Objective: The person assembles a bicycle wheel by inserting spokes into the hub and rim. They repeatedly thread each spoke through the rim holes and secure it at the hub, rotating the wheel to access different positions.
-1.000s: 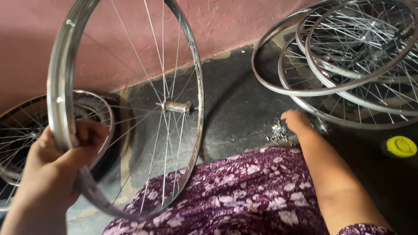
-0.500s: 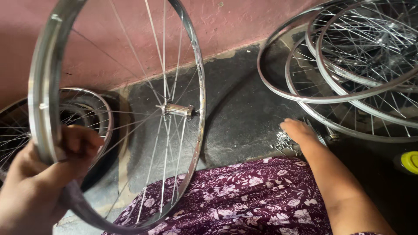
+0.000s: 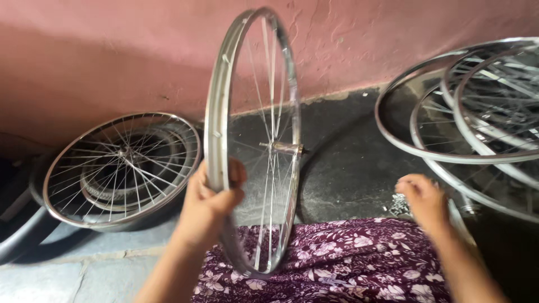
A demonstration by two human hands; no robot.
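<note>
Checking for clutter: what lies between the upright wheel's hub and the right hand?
Head view: only bare dark floor between the hub and right hand.

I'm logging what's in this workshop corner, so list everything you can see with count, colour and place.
Upright spoked metal bicycle wheel rim: one, silver, centre, standing on the lap, held at its left edge.
Spoked metal wheel leaning on the wall: one, silver, left.
Stacked spoked metal wheels: at least three, silver, right, overlapping on the floor.
Black rubber tyre: one, far left edge, partly in view.
Small pile of metal bits: silver, count unclear, on the floor by the right hand.
Plaster wall: pink, behind.
Floor: dark grey.
Floral cloth: purple, over the lap.
Left hand: grip closed on the upright rim.
Right hand: beside the metal bits, blurred.
</note>
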